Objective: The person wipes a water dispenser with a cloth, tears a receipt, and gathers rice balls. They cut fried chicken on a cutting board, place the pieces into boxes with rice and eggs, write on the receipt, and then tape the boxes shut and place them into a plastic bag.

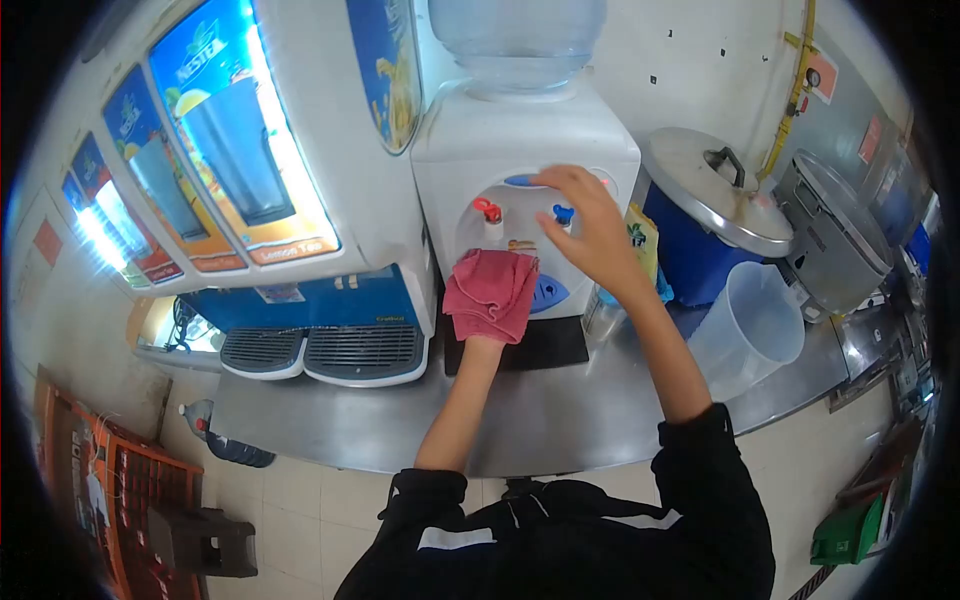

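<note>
A pink-red cloth (pixel 490 295) is draped over my left hand, hiding its fingers, and lies against the lower front of a white water dispenser (pixel 520 130). Just above the cloth is the red tap (pixel 487 210). My right hand (pixel 590 225) is open in front of the dispenser, thumb apart from the fingers, near the blue tap (pixel 563 214). Its fingertips reach up by the blue strip at the top of the tap recess. A large clear water bottle (pixel 520 40) sits upside down on the dispenser.
A lit drink machine (pixel 350 200) with drip trays (pixel 365 352) stands on the left. Right of the dispenser are a yellow packet (pixel 643 240), a lidded blue pot (pixel 700 240) and a clear plastic pitcher (pixel 750 325). The steel counter (pixel 560 430) has a curved-looking front edge.
</note>
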Action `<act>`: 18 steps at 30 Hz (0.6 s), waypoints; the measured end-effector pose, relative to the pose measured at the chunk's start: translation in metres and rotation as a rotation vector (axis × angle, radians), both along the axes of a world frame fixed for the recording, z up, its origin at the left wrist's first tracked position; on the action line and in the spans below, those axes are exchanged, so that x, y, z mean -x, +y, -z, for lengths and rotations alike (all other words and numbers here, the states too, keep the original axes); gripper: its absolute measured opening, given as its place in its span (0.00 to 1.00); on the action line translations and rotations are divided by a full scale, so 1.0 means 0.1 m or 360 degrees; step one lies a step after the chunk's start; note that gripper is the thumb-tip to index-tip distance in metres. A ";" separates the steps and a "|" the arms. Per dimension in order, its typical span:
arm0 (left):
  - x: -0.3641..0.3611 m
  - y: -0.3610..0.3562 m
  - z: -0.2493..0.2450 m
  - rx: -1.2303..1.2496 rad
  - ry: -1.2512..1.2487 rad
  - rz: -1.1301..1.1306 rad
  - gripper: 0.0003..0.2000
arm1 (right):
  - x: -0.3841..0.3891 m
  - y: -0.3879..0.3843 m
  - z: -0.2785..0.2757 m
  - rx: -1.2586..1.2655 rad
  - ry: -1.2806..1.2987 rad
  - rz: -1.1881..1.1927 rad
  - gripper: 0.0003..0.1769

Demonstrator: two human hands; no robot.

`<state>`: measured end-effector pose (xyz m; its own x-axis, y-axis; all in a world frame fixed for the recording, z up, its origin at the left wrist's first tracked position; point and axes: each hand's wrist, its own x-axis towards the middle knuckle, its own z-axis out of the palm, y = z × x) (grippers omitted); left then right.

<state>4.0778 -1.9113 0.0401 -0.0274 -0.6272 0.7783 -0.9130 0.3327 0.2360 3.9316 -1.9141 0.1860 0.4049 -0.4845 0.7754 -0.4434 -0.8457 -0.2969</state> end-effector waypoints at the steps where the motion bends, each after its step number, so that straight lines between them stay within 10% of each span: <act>1: 0.02 -0.06 -0.03 0.0095 -0.0011 -0.0014 0.11 | -0.09 -0.13 -0.01 0.0003 -0.0005 -0.0002 0.23; 9: 0.17 -0.16 -0.31 -0.0164 0.0052 -0.0088 0.12 | -0.56 -0.74 -0.09 0.0524 0.0455 0.0518 0.53; 18: 0.25 -0.18 -0.48 -0.0050 0.0198 -0.0124 0.13 | -0.60 -0.80 -0.04 0.0563 0.0603 0.0514 0.52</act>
<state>4.0524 -1.9295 0.0877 0.1181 -0.6476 0.7527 -0.8988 0.2525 0.3583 3.9913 -1.9945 0.1896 0.5595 -0.3683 0.7425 -0.7138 -0.6694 0.2058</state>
